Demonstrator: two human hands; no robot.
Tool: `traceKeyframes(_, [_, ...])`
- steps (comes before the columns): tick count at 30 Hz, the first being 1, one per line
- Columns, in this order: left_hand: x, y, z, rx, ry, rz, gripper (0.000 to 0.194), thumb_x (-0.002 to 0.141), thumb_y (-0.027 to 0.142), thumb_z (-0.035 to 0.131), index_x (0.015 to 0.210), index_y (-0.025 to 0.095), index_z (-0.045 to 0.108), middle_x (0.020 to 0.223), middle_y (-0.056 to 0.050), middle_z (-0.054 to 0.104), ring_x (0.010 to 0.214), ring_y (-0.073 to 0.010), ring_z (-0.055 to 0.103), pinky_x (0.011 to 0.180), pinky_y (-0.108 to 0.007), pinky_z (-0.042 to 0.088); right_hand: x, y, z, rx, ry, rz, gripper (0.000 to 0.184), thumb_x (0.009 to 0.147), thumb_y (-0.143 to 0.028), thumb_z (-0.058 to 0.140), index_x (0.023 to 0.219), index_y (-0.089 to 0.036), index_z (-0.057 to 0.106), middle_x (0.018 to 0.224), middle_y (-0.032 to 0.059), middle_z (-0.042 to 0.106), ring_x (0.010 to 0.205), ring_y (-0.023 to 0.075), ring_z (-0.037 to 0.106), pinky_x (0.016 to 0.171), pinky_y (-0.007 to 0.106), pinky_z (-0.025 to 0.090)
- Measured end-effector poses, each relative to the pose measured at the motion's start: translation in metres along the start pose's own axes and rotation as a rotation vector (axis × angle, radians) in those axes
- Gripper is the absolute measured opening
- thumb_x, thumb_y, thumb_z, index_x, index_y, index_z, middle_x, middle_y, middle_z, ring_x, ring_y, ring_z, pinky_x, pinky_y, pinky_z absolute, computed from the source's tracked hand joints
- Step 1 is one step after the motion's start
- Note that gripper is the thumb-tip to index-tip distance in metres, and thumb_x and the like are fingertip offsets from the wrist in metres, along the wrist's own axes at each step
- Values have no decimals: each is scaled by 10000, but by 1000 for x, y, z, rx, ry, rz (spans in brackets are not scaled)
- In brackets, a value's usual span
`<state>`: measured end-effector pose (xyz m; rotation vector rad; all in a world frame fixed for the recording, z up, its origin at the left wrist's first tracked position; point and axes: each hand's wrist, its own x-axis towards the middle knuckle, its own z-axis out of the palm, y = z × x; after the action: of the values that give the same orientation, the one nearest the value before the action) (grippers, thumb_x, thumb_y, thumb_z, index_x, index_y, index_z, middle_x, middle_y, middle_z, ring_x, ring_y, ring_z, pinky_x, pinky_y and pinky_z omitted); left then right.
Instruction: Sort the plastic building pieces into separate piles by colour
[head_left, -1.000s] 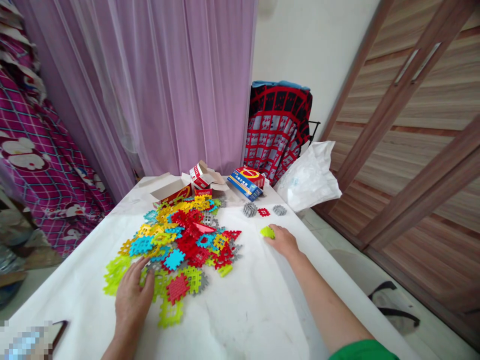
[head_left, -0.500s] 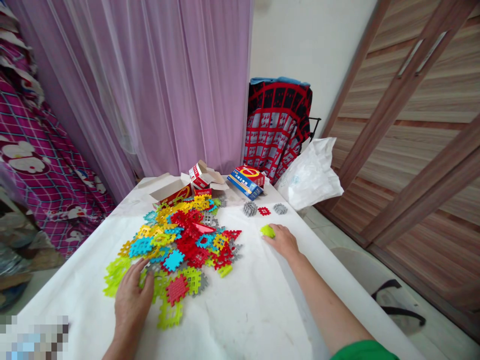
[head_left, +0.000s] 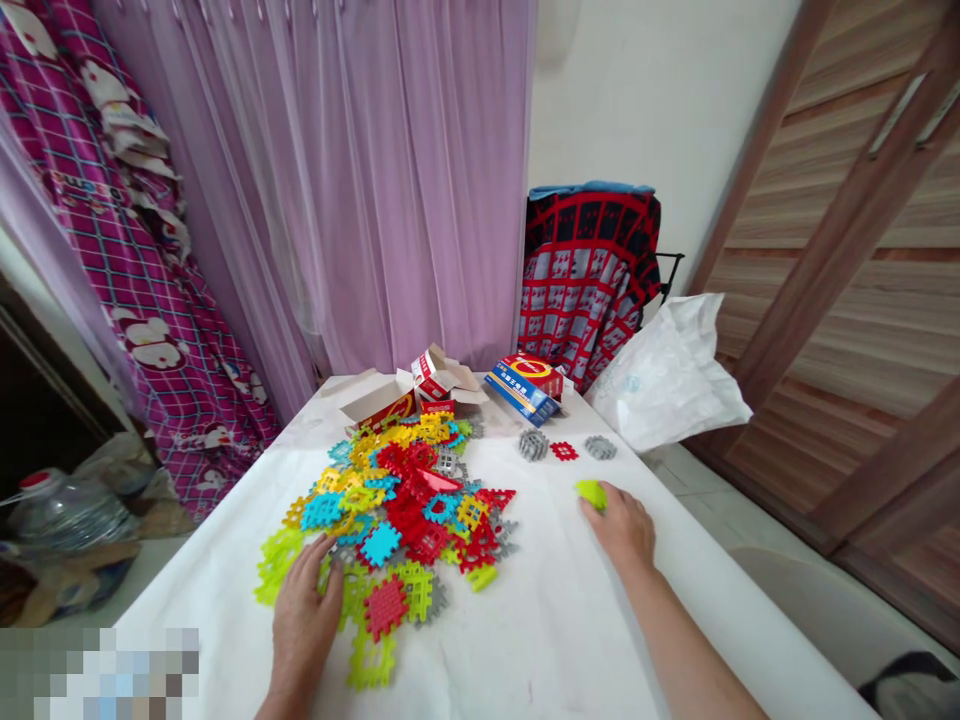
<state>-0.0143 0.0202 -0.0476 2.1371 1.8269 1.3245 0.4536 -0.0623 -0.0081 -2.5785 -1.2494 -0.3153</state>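
My right hand (head_left: 622, 525) has its fingers closed on a lime-green plastic building piece (head_left: 591, 493) at the table's right side. Beyond it are a grey piece stack (head_left: 532, 445), a small red notched piece (head_left: 564, 451) and another grey piece (head_left: 600, 447). My left hand (head_left: 307, 590) lies at the near left edge of a heap of interlocking building pieces (head_left: 409, 455), thumb apart from the fingers, with some fingertips over lime-green and grey pieces. A red square piece (head_left: 386, 606) and a lime-green lattice piece (head_left: 373, 660) lie to its right.
Opened cardboard boxes (head_left: 435, 375) and a blue-and-red box (head_left: 525, 385) stand at the back of the white-covered table (head_left: 480, 660). A white plastic bag (head_left: 667, 375) bulges at the right edge. Behind is a cloth-covered chair (head_left: 585, 270).
The camera view has swung left, so everything appears further right. My right hand has shifted a little rightward with the lime-green piece. My left hand stays at the heap.
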Motion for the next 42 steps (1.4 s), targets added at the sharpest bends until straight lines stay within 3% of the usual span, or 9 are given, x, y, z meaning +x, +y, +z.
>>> traceKeyframes(6, [1, 6, -9, 32, 2, 1, 373, 842, 464, 464, 1061, 257, 684, 1116, -52, 737, 1073, -243, 675, 942, -406, 541, 1, 4, 0, 88, 83, 26, 426, 935, -451, 470, 1221, -174, 620, 1247, 145, 619, 1060, 296, 600, 828, 380, 463])
traceKeyframes(9, [15, 12, -14, 69, -4, -15, 369, 865, 462, 458, 1075, 257, 683, 1047, -45, 750, 992, -232, 695, 874, -386, 560, 0, 7, 5, 156, 152, 16, 406, 947, -389, 401, 1187, -165, 640, 1273, 152, 605, 1084, 304, 592, 844, 403, 472])
traceKeyframes(12, [53, 19, -11, 122, -39, -22, 392, 879, 496, 464, 1066, 232, 687, 1020, -62, 745, 979, -239, 688, 865, -383, 552, 1, 11, 13, 204, 181, -11, 398, 928, -350, 368, 1144, -192, 663, 1270, 143, 610, 1101, 308, 589, 854, 421, 480])
traceKeyframes(16, [130, 29, 6, 217, -158, -30, 288, 928, 431, 494, 1052, 247, 678, 989, -40, 716, 902, -189, 674, 829, -355, 549, 7, 20, 31, 298, 226, -49, 386, 888, -345, 370, 1065, -218, 690, 1232, 147, 632, 1066, 312, 601, 889, 445, 488])
traceKeyframes(20, [197, 45, 23, 346, -260, -46, 353, 914, 415, 575, 1181, 184, 595, 1189, -80, 627, 1001, -185, 627, 860, -407, 550, 15, 34, 53, 437, 302, -90, 375, 825, -413, 424, 969, -224, 713, 1121, 123, 680, 986, 302, 631, 894, 440, 507])
traceKeyframes(23, [226, 58, 33, 452, -304, -38, 368, 914, 407, 575, 1214, 195, 581, 1250, -90, 601, 1064, -205, 610, 903, -436, 536, 20, 40, 64, 502, 328, -109, 403, 798, -470, 445, 935, -215, 725, 1066, 109, 699, 938, 285, 648, 876, 418, 522])
traceKeyframes(33, [246, 77, 52, 587, -472, -104, 405, 904, 408, 589, 1240, 182, 563, 1259, -95, 593, 1080, -217, 607, 905, -453, 534, 18, 40, 65, 532, 273, -56, 424, 795, -478, 438, 936, -211, 734, 1122, 112, 686, 968, 285, 646, 867, 420, 531])
traceKeyframes(37, [256, 72, 37, 537, -501, -223, 402, 904, 409, 591, 1238, 187, 565, 1255, -92, 595, 1076, -215, 609, 899, -444, 537, 18, 40, 65, 535, 260, -50, 415, 783, -465, 438, 927, -211, 733, 1120, 113, 685, 966, 288, 641, 898, 435, 524])
traceKeyframes(42, [272, 64, -6, 414, -439, -315, 390, 899, 409, 598, 1226, 199, 574, 1249, -84, 598, 1078, -216, 609, 894, -428, 538, 18, 40, 64, 538, 233, -56, 439, 779, -461, 417, 936, -195, 729, 1128, 128, 683, 983, 301, 641, 932, 455, 508])
